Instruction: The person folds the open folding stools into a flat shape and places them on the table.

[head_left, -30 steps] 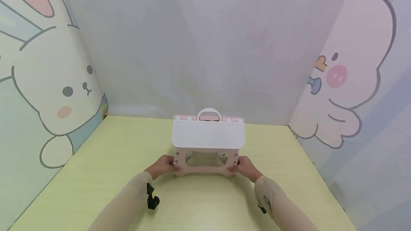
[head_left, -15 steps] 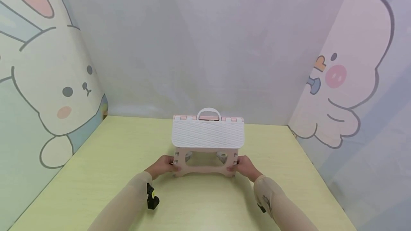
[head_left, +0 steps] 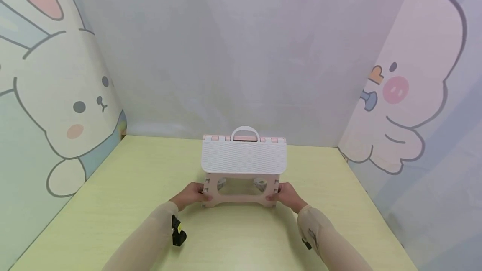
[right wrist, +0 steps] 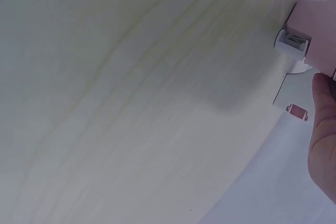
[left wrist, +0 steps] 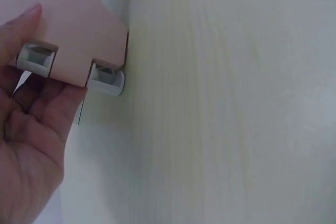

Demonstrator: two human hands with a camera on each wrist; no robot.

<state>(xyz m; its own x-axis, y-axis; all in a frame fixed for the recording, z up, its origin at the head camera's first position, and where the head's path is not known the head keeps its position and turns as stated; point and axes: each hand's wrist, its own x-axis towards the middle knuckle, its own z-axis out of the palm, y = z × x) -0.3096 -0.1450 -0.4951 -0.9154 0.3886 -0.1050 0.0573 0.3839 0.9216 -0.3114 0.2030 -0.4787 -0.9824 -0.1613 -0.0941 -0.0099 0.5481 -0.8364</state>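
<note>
A pink and white folding stool stands unfolded on the table, its white textured top facing up and towards me. An arched white handle sticks up from its back edge. My left hand grips the left side of the pink leg panel, thumb on the front face and fingers behind. On the opposite side, my right hand holds the same panel, its thumb also in front. White hinge pieces show along the panel's edge beside the left fingers. Most of the right hand's fingers are hidden in both views.
The pale yellow table extends around the stool on all sides. Behind it rises a whitish fabric backdrop. Side walls carry a printed rabbit on the left and a printed chick on the right.
</note>
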